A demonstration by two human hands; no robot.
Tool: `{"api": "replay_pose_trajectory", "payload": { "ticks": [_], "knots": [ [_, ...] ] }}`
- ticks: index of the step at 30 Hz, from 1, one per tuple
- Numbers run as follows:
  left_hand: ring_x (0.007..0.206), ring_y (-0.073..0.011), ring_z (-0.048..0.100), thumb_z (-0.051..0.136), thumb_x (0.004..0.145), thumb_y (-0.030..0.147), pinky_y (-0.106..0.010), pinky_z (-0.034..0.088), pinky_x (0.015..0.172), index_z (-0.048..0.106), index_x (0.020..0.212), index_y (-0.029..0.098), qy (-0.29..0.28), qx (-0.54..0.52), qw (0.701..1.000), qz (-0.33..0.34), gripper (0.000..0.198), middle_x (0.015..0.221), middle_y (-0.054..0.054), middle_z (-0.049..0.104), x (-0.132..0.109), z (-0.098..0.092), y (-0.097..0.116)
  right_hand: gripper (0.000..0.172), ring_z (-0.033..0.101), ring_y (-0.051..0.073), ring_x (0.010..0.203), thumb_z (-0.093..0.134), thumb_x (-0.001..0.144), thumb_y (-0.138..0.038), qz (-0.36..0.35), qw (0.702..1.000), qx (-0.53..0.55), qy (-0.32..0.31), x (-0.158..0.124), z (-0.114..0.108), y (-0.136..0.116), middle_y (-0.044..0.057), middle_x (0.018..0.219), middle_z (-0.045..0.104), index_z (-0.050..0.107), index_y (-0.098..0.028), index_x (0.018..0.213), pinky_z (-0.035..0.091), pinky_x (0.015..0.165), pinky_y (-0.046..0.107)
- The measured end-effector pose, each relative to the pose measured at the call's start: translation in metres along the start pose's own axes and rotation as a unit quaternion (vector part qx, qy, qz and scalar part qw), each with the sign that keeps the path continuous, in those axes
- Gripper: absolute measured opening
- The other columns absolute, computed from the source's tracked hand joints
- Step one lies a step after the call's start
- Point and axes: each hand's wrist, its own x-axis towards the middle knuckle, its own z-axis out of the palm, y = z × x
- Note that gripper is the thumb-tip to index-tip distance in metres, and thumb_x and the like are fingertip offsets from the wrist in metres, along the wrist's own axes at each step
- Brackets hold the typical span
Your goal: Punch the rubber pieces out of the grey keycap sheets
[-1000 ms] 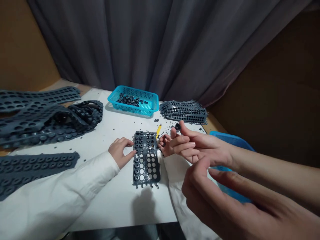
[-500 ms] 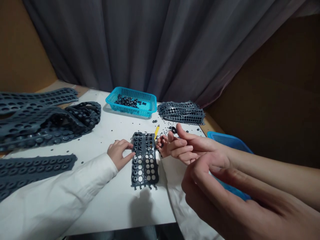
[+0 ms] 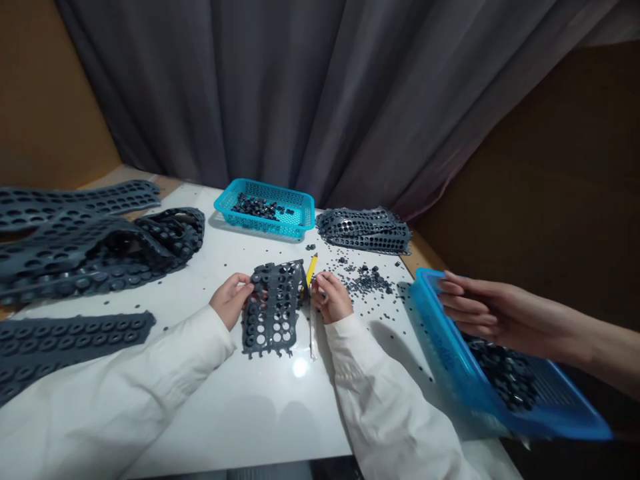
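A dark grey rubber sheet (image 3: pixel 273 300) with rows of round holes and ring-shaped parts is slightly tilted over the white table. My left hand (image 3: pixel 231 301) grips its left edge between thumb and fingers. Just off the right edge is my right hand (image 3: pixel 332 297), its thumb and fingers closed in a pinch; whatever is in them is too small to make out. Between the sheet and that hand lies a yellow pen-like tool (image 3: pixel 312 267), its lower part partly hidden by the sheet.
Small black pieces (image 3: pixel 373 280) lie scattered right of my hand. A turquoise basket (image 3: pixel 295 230) of black parts stands behind. Another person's hand (image 3: pixel 470 303) is at the rim of a blue basket (image 3: pixel 435 347). Perforated sheets (image 3: pixel 75 247) lie left, and another bundle (image 3: pixel 365 230) back right.
The sheet has been lifted and shifted left, with my left hand now gripping it. The other person's hands have drawn back right; one is now at the blue basket, which shows more fully.
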Motion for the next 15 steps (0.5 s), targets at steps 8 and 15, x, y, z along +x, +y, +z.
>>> {"api": "replay_pose_trajectory", "payload": {
  "ticks": [8,15],
  "knots": [
    [0.048,-0.0163,0.061,0.065,0.056,0.037,-0.024,0.044,0.048,0.039,0.074,0.022,0.008,-0.032,0.998,-0.049,0.034,0.050,0.005,0.063,-0.001,0.004,0.008,0.031,0.035,0.008,0.040,0.066,0.062,-0.047,0.033,0.979,0.145,0.138,-0.007,0.012,0.015,-0.005,0.047,0.044,0.054,-0.019,0.069,0.025,0.041,0.022],
    [0.051,-0.0155,0.063,0.065,0.061,0.033,-0.024,0.046,0.049,0.041,0.076,0.021,0.008,-0.067,0.995,-0.069,0.031,0.061,0.003,0.066,-0.001,0.003,0.007,0.035,0.033,0.006,0.039,0.064,0.064,-0.051,0.043,0.982,0.137,0.126,-0.002,0.014,0.011,-0.006,0.045,0.044,0.054,-0.018,0.068,0.025,0.040,0.021]
  ]
}}
